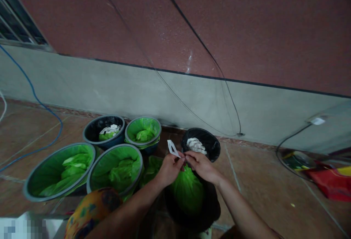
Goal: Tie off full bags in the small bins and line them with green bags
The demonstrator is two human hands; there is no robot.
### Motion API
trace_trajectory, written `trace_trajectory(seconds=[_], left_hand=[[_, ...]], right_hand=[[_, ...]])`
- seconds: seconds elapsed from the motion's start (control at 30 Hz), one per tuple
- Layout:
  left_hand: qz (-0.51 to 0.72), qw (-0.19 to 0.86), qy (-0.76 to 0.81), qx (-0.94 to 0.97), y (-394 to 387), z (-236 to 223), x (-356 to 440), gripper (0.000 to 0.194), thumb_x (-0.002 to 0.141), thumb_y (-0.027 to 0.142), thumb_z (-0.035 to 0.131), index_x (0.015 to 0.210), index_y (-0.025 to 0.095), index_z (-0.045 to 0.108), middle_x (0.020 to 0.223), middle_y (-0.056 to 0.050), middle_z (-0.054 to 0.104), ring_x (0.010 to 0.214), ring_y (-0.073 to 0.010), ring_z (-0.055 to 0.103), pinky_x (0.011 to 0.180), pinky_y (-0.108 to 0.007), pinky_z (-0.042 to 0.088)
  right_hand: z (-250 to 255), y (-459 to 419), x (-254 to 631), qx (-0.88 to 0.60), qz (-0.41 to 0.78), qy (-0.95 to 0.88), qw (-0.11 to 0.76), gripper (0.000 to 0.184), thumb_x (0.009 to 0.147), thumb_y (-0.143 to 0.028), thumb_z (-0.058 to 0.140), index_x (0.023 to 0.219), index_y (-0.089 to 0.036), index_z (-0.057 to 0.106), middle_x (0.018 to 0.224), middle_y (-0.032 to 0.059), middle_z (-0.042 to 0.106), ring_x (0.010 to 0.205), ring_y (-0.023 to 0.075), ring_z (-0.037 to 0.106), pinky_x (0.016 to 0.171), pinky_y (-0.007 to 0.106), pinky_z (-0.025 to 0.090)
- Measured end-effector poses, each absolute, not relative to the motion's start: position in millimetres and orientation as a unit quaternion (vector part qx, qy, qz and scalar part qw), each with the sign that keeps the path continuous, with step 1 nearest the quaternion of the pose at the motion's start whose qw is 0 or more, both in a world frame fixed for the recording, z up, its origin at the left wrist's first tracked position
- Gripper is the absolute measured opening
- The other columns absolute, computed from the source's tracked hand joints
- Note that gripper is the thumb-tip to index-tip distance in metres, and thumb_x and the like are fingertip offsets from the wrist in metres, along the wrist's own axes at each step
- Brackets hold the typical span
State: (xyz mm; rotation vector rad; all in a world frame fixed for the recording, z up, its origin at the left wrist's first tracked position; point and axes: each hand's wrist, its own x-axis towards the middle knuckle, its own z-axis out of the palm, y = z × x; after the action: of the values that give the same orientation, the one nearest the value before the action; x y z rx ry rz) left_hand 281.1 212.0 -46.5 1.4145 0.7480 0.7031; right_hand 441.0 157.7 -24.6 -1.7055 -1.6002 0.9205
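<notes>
Over a dark bin (214,204) holding a green bag (189,191), left fingers (180,163) and right fingers (192,159) pinch a white strip (169,146).

A small green-lined bucket (149,123) stands on the tiled floor (255,184), crumpled green plastic (144,135) in it. Just left of that bucket is a black-lined bucket (109,144) with white and green contents; in front of it and to its left sit two larger green-lined tubs (100,175). To its right is a black-lined bin (214,145) holding something white and crumpled. Behind it rises a wall (131,85), pale below and dull red above, crossed by a black cable (197,36). Far left of it curves a blue hose (33,89); far right lies a red and yellow item (331,184)
</notes>
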Motion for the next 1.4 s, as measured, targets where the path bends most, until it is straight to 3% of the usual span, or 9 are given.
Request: trace_trajectory(seconds=[0.13, 0.3, 0.43, 0.57, 0.67, 0.83, 0.97, 1.2, 1.4], left_hand=[[0.317, 0.682, 0.385, 0.535, 213.1, -47.0, 282.2, 0.018, 0.073, 0.035, 0.068, 0.075, 0.017, 0.063, 0.061, 0.003, 0.061, 0.051, -0.0123, 0.059, 0.048, -0.023, 0.042], [0.338, 0.741, 0.396, 0.424, 213.0, -48.3, 280.4, 0.024, 0.061, 0.033, 0.078, 0.075, 0.015, 0.067, 0.062, 0.000, 0.066, 0.058, -0.0136, 0.060, 0.053, -0.024, 0.043], [0.341, 0.711, 0.397, 0.470, 216.7, -51.6, 279.1, 0.015, 0.057, 0.021, 0.077, 0.066, 0.015, 0.068, 0.060, 0.001, 0.064, 0.057, -0.0104, 0.054, 0.058, -0.024, 0.041], [0.322, 0.623, 0.386, 0.599, 219.3, -51.0, 277.8, 0.005, 0.063, 0.013, 0.068, 0.067, 0.016, 0.068, 0.064, 0.002, 0.065, 0.061, -0.0109, 0.055, 0.061, -0.023, 0.041], [0.320, 0.575, 0.359, 0.662, 216.8, -48.7, 277.7, 0.010, 0.070, 0.010, 0.061, 0.072, 0.017, 0.069, 0.069, 0.001, 0.066, 0.066, -0.0119, 0.058, 0.064, -0.023, 0.044], [0.388, 0.464, 0.323, 0.728, 210.0, -52.5, 279.2, 0.024, 0.076, 0.004, 0.053, 0.084, 0.019, 0.070, 0.084, -0.001, 0.070, 0.080, -0.0134, 0.064, 0.077, -0.025, 0.049], [0.413, 0.415, 0.334, 0.739, 207.8, -56.8, 280.0, 0.021, 0.082, 0.008, 0.052, 0.087, 0.020, 0.068, 0.086, -0.003, 0.069, 0.081, -0.0137, 0.064, 0.076, -0.025, 0.050], [0.383, 0.454, 0.378, 0.710, 207.3, -58.1, 280.7, 0.011, 0.084, 0.016, 0.056, 0.078, 0.018, 0.065, 0.076, -0.001, 0.065, 0.073, -0.0126, 0.062, 0.069, -0.023, 0.047], [0.330, 0.572, 0.371, 0.653, 209.5, -52.8, 280.4, 0.011, 0.082, 0.023, 0.059, 0.075, 0.017, 0.065, 0.067, 0.001, 0.064, 0.061, -0.0114, 0.057, 0.059, -0.022, 0.043]], right_hand=[[-24.6, 154.4, 442.3, -0.664, 0.344, -0.585, 0.314, 0.026, 0.087, -0.036, 0.055, 0.091, -0.019, 0.074, 0.083, 0.0032, 0.073, 0.075, 0.0168, 0.063, 0.070, 0.028, 0.045], [-29.0, 152.4, 445.0, -0.642, 0.392, -0.568, 0.335, 0.023, 0.082, -0.037, 0.061, 0.079, -0.018, 0.074, 0.070, -0.0002, 0.069, 0.063, 0.0132, 0.056, 0.060, 0.024, 0.040], [-30.3, 151.1, 448.6, -0.644, 0.391, -0.588, 0.294, 0.021, 0.080, -0.035, 0.063, 0.077, -0.019, 0.075, 0.064, -0.0022, 0.065, 0.059, 0.0117, 0.051, 0.057, 0.024, 0.035], [-29.4, 151.7, 449.9, -0.664, 0.364, -0.596, 0.267, 0.021, 0.081, -0.032, 0.060, 0.082, -0.019, 0.076, 0.075, 0.0010, 0.071, 0.069, 0.0155, 0.060, 0.065, 0.026, 0.040], [-31.9, 154.3, 445.9, -0.676, 0.322, -0.595, 0.291, 0.025, 0.085, -0.031, 0.054, 0.091, -0.019, 0.075, 0.086, 0.0038, 0.073, 0.079, 0.0181, 0.062, 0.073, 0.028, 0.042], [-37.2, 159.1, 434.6, -0.657, 0.352, -0.588, 0.314, 0.024, 0.086, -0.029, 0.046, 0.076, -0.017, 0.065, 0.069, 0.0003, 0.060, 0.067, 0.0139, 0.053, 0.063, 0.026, 0.036], [-33.5, 159.7, 429.4, -0.631, 0.424, -0.550, 0.344, 0.023, 0.084, -0.034, 0.048, 0.071, -0.019, 0.058, 0.064, -0.0029, 0.051, 0.061, 0.0110, 0.045, 0.058, 0.024, 0.034], [-28.8, 156.7, 431.2, -0.650, 0.497, -0.455, 0.350, 0.027, 0.079, -0.042, 0.054, 0.080, -0.017, 0.065, 0.070, -0.0012, 0.058, 0.061, 0.0106, 0.048, 0.057, 0.023, 0.036], [-31.3, 158.4, 433.0, -0.669, 0.481, -0.460, 0.331, 0.020, 0.081, -0.034, 0.054, 0.077, -0.017, 0.063, 0.070, -0.0013, 0.058, 0.061, 0.0106, 0.049, 0.058, 0.022, 0.036]])
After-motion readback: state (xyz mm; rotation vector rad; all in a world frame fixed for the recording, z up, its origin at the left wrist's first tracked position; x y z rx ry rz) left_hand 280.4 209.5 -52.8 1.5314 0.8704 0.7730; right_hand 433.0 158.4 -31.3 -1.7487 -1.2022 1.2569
